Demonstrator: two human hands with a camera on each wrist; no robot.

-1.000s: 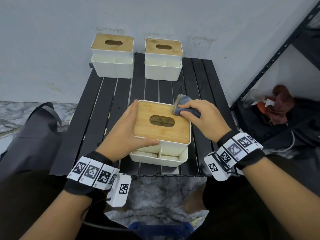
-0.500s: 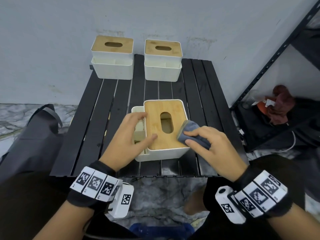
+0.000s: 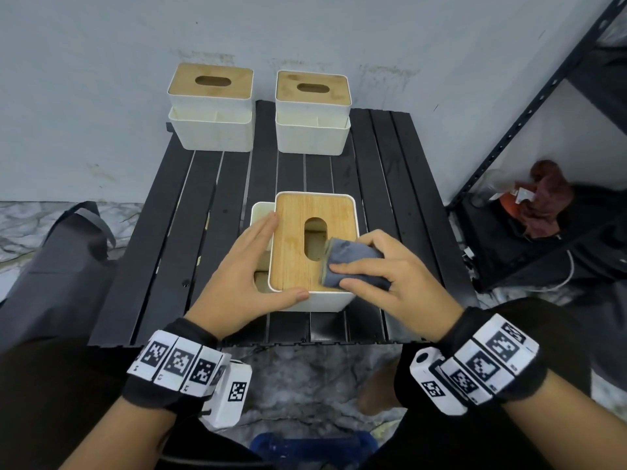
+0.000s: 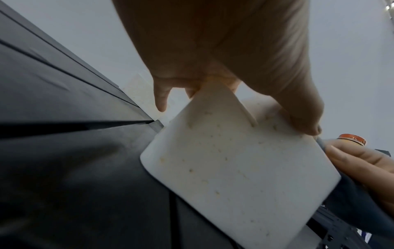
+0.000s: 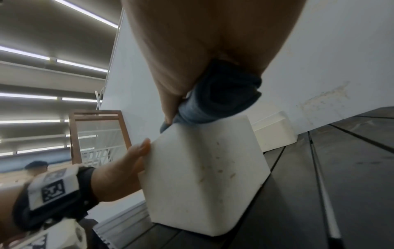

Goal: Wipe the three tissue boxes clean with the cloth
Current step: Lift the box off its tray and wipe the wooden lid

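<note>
A white tissue box with a bamboo lid [image 3: 295, 242] stands at the middle of the black slatted table [image 3: 169, 212], its long side pointing away from me. My left hand [image 3: 251, 269] holds it from the left, fingers straight along the lid's edge, thumb against the near white wall [image 4: 245, 176]. My right hand [image 3: 383, 279] grips a folded grey-blue cloth [image 3: 349, 261] and presses it on the lid's near right corner [image 5: 215, 101]. Two more white boxes with bamboo lids [image 3: 211, 106] [image 3: 312, 110] stand at the table's far edge.
A grey wall rises right behind the two far boxes. A black metal shelf [image 3: 543, 106] stands to the right, with a dark red rag [image 3: 546, 198] on its low level. A dark bag [image 3: 57, 266] lies left of the table.
The near box has been turned a quarter turn, so its slot now runs away from me. My right hand has brought the cloth from the far right corner to the near right corner.
</note>
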